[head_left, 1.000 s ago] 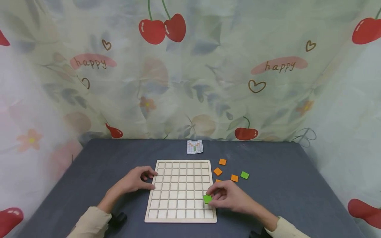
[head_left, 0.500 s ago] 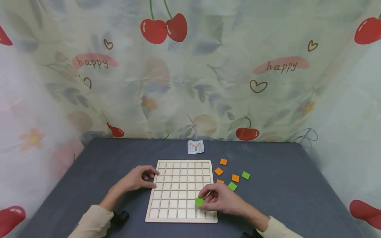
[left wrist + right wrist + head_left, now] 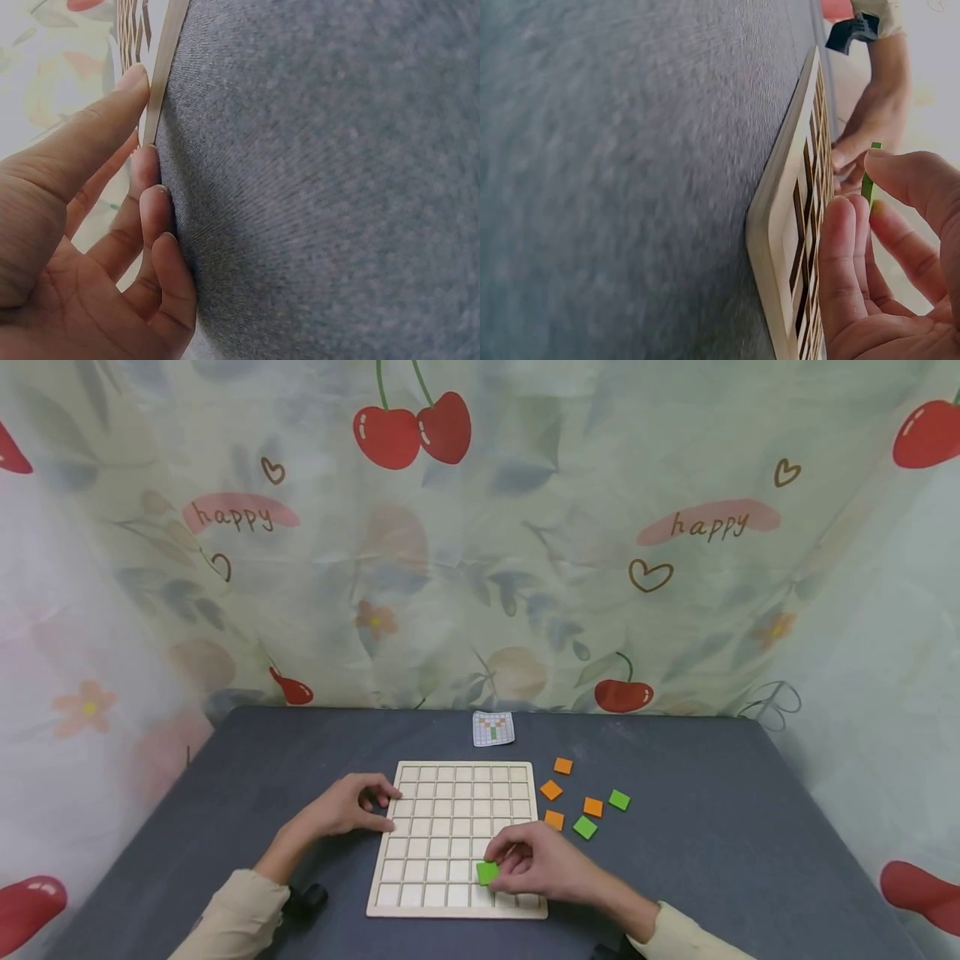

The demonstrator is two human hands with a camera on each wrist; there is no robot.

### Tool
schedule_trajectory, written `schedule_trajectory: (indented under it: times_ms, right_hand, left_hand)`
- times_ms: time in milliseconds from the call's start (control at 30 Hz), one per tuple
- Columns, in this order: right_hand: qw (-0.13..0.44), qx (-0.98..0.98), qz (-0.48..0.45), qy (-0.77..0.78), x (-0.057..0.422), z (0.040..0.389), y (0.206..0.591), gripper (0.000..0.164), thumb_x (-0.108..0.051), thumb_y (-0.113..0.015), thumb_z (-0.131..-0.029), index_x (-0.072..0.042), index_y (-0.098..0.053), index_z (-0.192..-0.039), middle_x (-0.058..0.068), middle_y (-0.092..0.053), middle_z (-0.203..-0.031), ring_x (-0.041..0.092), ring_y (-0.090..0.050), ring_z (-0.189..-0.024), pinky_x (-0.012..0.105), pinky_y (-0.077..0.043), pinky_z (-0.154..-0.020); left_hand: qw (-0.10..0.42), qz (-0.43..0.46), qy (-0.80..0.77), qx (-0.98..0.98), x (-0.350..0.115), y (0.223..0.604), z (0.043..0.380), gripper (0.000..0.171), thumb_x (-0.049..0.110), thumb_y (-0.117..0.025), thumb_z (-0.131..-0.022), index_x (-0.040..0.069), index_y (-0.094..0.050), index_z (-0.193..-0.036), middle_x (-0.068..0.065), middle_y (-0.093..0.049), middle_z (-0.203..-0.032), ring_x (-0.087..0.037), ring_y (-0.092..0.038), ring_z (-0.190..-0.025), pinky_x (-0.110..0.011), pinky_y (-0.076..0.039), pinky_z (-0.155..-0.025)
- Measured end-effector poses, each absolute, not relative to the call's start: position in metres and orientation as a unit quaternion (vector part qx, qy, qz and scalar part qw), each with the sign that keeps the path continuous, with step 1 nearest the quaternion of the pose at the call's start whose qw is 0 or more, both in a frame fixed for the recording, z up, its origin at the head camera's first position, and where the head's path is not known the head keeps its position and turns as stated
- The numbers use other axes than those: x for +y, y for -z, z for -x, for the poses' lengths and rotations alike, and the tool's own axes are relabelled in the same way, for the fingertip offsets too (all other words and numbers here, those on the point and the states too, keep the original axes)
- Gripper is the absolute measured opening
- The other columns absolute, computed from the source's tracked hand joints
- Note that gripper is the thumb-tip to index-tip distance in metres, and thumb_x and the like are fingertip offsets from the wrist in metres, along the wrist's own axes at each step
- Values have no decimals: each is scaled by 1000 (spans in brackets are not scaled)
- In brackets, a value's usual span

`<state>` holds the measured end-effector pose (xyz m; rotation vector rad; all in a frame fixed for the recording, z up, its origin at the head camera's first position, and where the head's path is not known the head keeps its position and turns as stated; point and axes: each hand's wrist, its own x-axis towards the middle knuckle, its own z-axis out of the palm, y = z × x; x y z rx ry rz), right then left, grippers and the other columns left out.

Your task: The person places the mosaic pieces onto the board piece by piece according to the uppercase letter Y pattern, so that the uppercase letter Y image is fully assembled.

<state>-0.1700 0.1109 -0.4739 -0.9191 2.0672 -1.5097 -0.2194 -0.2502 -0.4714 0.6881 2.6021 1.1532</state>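
Grid board (image 3: 453, 827): near-right cells hidden by right grip (image 3: 542, 862), green tile (image 3: 487, 872) pinched within; left edge touched by spread left grip (image 3: 343, 806).

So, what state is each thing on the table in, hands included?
Grid board: lying flat on the table.
Left hand: touching the board's left edge.
Held green tile: pinched, raised above the board, not seated.
Right hand: pinching that tile.
Four orange tiles: loose, flat, right of the board.
Two other green tiles: loose, flat, near the orange ones.
Printed card: face up, beyond the board.
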Motion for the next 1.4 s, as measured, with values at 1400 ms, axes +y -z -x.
schedule_trajectory:
  times_ms: [1400]
  right_hand:
    - [150, 816, 292, 476, 67, 171, 476, 18, -11, -89, -79, -12, -77, -92, -7, -66, -78, 7, -63, -65, 25, -50, -62]
  left_hand:
    - [96, -230, -378, 892, -250, 473, 219, 35, 16, -87, -84, 6, -73, -114, -3, -61, -96, -21, -55, -82, -32, -47, -73]
